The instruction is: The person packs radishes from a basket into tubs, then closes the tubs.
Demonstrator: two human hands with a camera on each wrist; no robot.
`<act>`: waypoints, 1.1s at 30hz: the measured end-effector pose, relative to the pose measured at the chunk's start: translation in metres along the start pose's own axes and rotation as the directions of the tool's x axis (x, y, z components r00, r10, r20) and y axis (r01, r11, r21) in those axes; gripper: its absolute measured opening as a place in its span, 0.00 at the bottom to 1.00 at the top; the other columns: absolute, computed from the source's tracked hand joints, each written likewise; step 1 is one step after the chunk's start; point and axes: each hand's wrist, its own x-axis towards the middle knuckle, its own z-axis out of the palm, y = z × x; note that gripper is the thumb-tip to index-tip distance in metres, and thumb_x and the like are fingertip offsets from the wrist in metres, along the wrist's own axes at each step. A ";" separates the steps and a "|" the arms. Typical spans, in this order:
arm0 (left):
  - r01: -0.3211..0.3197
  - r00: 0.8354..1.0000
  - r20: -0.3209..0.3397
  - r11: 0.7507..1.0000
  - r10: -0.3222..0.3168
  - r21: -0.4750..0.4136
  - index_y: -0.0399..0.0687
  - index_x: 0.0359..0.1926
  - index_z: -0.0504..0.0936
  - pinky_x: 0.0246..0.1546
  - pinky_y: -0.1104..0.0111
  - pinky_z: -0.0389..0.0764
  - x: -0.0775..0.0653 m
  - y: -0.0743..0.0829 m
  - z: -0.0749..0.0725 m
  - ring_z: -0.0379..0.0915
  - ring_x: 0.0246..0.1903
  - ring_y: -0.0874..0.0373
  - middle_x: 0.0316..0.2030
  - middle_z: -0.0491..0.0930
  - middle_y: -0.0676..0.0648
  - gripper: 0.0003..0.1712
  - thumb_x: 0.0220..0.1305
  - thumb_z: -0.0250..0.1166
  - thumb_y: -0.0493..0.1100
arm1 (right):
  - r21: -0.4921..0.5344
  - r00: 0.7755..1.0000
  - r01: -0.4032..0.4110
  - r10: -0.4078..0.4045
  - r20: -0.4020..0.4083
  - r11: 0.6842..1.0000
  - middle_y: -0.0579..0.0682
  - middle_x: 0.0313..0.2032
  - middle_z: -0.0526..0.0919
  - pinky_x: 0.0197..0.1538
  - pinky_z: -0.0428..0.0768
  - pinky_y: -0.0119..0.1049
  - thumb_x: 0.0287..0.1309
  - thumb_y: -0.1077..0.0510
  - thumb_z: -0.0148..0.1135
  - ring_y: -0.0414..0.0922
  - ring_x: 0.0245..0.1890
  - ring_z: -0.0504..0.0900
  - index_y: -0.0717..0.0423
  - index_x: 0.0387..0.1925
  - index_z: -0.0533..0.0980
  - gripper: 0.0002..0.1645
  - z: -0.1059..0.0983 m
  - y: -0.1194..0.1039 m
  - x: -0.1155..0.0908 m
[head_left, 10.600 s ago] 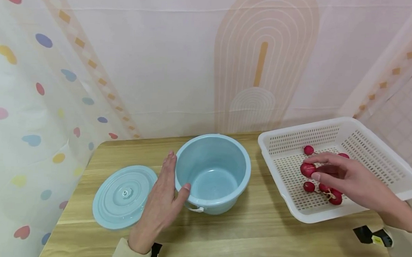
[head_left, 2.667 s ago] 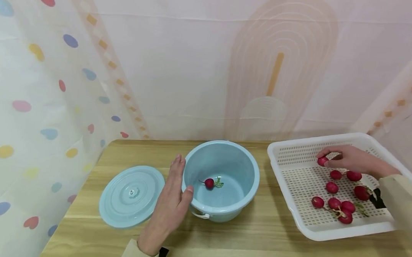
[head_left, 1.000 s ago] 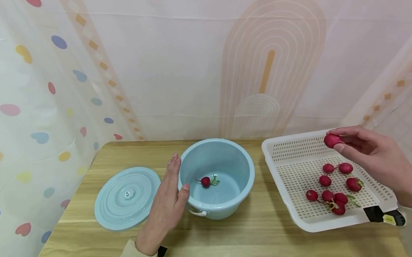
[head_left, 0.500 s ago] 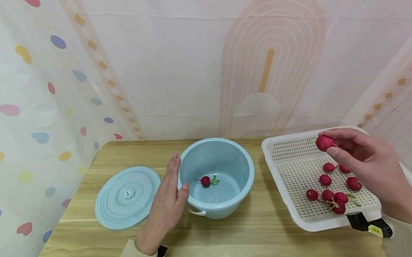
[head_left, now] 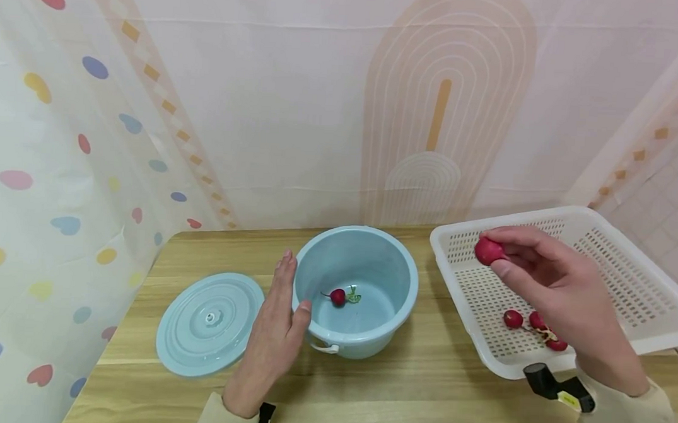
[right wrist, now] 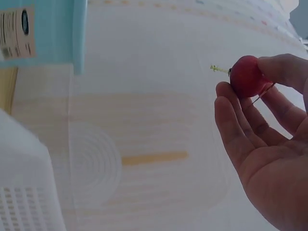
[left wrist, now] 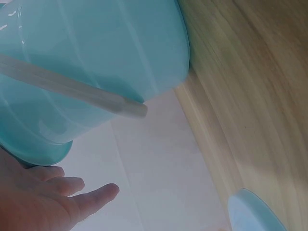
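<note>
A red radish [head_left: 489, 251] is pinched between the thumb and fingers of my right hand [head_left: 557, 284], held above the left part of the white basket. In the right wrist view the same radish [right wrist: 248, 77] shows a short green stem and a thin root. My left hand [head_left: 273, 335] has straight fingers and rests against the left side of the light blue bucket [head_left: 381, 336]. On the bucket's floor lies one radish [head_left: 338, 298] with small green leaves. In the left wrist view the bucket's pale handle [left wrist: 72, 89] hangs across its wall.
A white perforated basket [head_left: 470, 331] stands at the right with several radishes [head_left: 513, 319], partly hidden by my right hand. The round blue lid [head_left: 209, 326] lies flat left of the bucket on the wooden table [head_left: 365, 402]. A patterned cloth [head_left: 275, 108] hangs behind.
My right hand has picked a radish out of the basket, lifted it and carried it left towards the bucket. Since the oldest frame, a radish has come into the bucket. My left hand stays beside the bucket.
</note>
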 end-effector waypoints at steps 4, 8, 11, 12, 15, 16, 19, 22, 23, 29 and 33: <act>0.004 1.000 -0.001 1.000 -0.004 -0.005 0.34 0.80 0.54 0.74 0.43 0.59 0.000 0.000 -0.001 0.50 0.78 0.39 0.81 0.51 0.41 0.39 0.73 0.55 0.41 | 0.064 0.997 0.074 -0.076 0.030 0.995 0.60 0.47 0.86 0.51 0.83 0.29 0.58 0.82 0.61 0.46 0.47 0.86 0.71 0.57 0.78 0.24 0.023 0.003 0.002; 0.007 1.000 -0.008 1.000 -0.007 -0.003 0.35 0.80 0.54 0.74 0.45 0.58 -0.001 -0.001 -0.001 0.50 0.78 0.39 0.81 0.51 0.43 0.39 0.73 0.54 0.42 | 0.038 0.994 0.083 -0.085 0.068 0.996 0.57 0.48 0.85 0.54 0.83 0.31 0.59 0.80 0.62 0.46 0.48 0.86 0.66 0.58 0.79 0.25 0.043 0.006 0.004; 0.011 1.000 -0.003 1.000 -0.011 -0.011 0.37 0.81 0.53 0.76 0.48 0.56 -0.002 -0.002 -0.001 0.49 0.78 0.40 0.81 0.50 0.44 0.40 0.73 0.54 0.41 | 0.012 0.994 0.069 -0.070 0.084 0.998 0.56 0.50 0.85 0.56 0.83 0.32 0.61 0.78 0.64 0.45 0.49 0.85 0.64 0.58 0.79 0.25 0.055 0.011 0.005; 0.013 1.000 0.000 1.000 -0.013 -0.014 0.37 0.81 0.52 0.76 0.49 0.55 -0.002 -0.002 -0.001 0.48 0.79 0.41 0.82 0.49 0.44 0.40 0.73 0.54 0.41 | 0.004 0.994 0.069 -0.069 0.090 0.998 0.55 0.50 0.85 0.56 0.83 0.32 0.61 0.78 0.64 0.45 0.49 0.85 0.63 0.58 0.79 0.24 0.059 0.013 0.005; 0.019 1.000 0.009 1.000 -0.018 -0.023 0.37 0.81 0.52 0.77 0.50 0.54 -0.002 -0.001 -0.001 0.46 0.79 0.43 0.82 0.49 0.44 0.40 0.73 0.55 0.39 | -0.015 0.992 0.054 -0.052 0.111 0.998 0.53 0.51 0.85 0.56 0.83 0.33 0.62 0.75 0.65 0.44 0.50 0.85 0.61 0.57 0.80 0.23 0.070 0.019 0.006; 0.021 1.000 0.011 1.000 -0.020 -0.022 0.36 0.81 0.52 0.77 0.50 0.54 -0.002 -0.001 -0.001 0.46 0.79 0.43 0.82 0.49 0.44 0.40 0.73 0.55 0.40 | -0.022 0.992 0.050 -0.047 0.114 0.999 0.52 0.51 0.85 0.55 0.83 0.33 0.62 0.74 0.65 0.44 0.50 0.85 0.60 0.57 0.80 0.22 0.073 0.021 0.007; 0.028 0.999 0.016 0.999 -0.028 -0.025 0.35 0.80 0.53 0.76 0.47 0.55 -0.001 0.000 -0.001 0.46 0.79 0.43 0.82 0.49 0.43 0.39 0.74 0.54 0.40 | -0.035 0.992 0.020 -0.016 0.124 0.999 0.48 0.50 0.85 0.56 0.83 0.33 0.64 0.71 0.66 0.44 0.50 0.86 0.55 0.57 0.82 0.21 0.083 0.028 0.008; 0.032 0.999 0.021 0.999 -0.032 -0.025 0.36 0.81 0.52 0.75 0.46 0.56 0.000 0.001 -0.001 0.46 0.80 0.44 0.82 0.48 0.44 0.40 0.74 0.54 0.41 | -0.080 0.994 -0.007 0.016 0.111 0.997 0.44 0.50 0.86 0.56 0.83 0.33 0.64 0.68 0.68 0.44 0.49 0.86 0.53 0.55 0.83 0.20 0.090 0.034 0.009; 0.032 0.999 0.023 0.999 -0.031 -0.026 0.36 0.81 0.52 0.75 0.45 0.57 0.000 0.001 -0.001 0.46 0.80 0.44 0.82 0.48 0.45 0.40 0.74 0.54 0.41 | -0.096 0.994 -0.002 0.013 0.110 0.995 0.43 0.49 0.86 0.56 0.83 0.34 0.64 0.68 0.69 0.43 0.49 0.86 0.53 0.55 0.83 0.19 0.092 0.037 0.010; 0.025 0.999 0.029 0.999 -0.025 -0.021 0.36 0.81 0.52 0.74 0.43 0.58 0.001 0.001 -0.001 0.46 0.80 0.43 0.82 0.49 0.43 0.40 0.74 0.54 0.42 | -0.250 0.987 0.131 -0.103 0.125 0.959 0.41 0.49 0.87 0.56 0.82 0.33 0.60 0.65 0.74 0.40 0.51 0.84 0.50 0.52 0.85 0.18 0.104 0.054 0.014; 0.021 0.999 0.030 1.000 -0.020 -0.018 0.37 0.81 0.52 0.74 0.44 0.58 0.002 0.000 -0.002 0.46 0.79 0.43 0.82 0.49 0.43 0.39 0.76 0.52 0.45 | -0.290 0.970 0.206 -0.158 0.183 0.935 0.40 0.47 0.87 0.59 0.80 0.32 0.60 0.64 0.74 0.40 0.53 0.84 0.48 0.50 0.85 0.17 0.112 0.059 0.019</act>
